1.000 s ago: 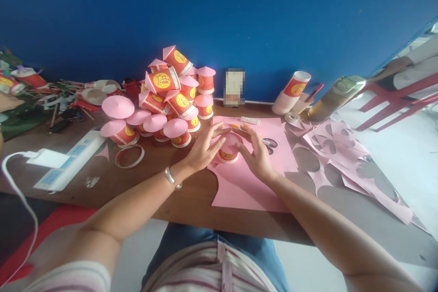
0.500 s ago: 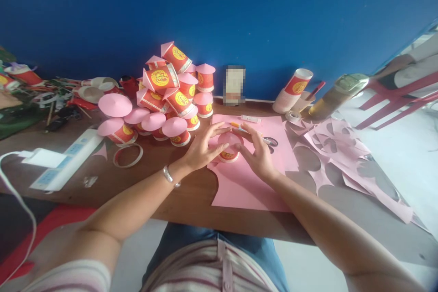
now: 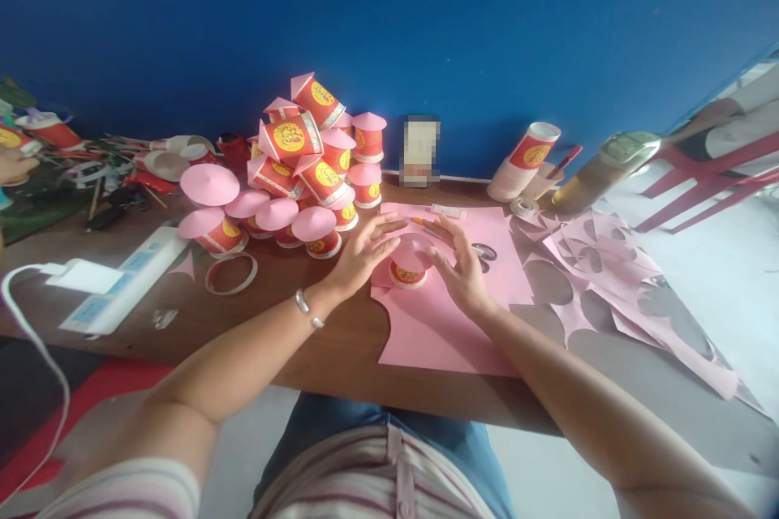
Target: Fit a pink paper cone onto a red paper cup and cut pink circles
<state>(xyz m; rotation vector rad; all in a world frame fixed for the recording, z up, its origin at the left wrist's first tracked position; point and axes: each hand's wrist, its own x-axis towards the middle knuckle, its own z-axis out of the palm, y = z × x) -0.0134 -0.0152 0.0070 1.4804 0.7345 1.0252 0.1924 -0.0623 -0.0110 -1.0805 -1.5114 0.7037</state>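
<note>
A red paper cup point(image 3: 406, 276) with a yellow emblem stands upright on a pink paper sheet point(image 3: 444, 332), a pink paper cone point(image 3: 409, 251) on top like a roof. To its left, my left hand point(image 3: 365, 254) curves with fingers and thumb apart, its thumb tip close to the cone's edge. My right hand point(image 3: 462, 268) mirrors it on the other side, also open, its thumb beside the cone. Whether either thumb touches the paper I cannot tell. Beyond the fingers lie an orange pen point(image 3: 419, 220), a white tube point(image 3: 449, 212) and dark-handled scissors point(image 3: 485, 255).
A pile of cone-topped red cups point(image 3: 289, 138) rises at left centre. Near it are a tape ring point(image 3: 231, 274) and a power strip point(image 3: 125, 284). Paper offcuts point(image 3: 600, 259), stacked cups point(image 3: 523, 162) and a bottle point(image 3: 602, 170) occupy the right. Another person's hand point(image 3: 13, 166) shows far left.
Both my hands have spread slightly away from the cone, so more of it and the cup shows. The other person's hand at far left has shifted. The view has turned slightly.
</note>
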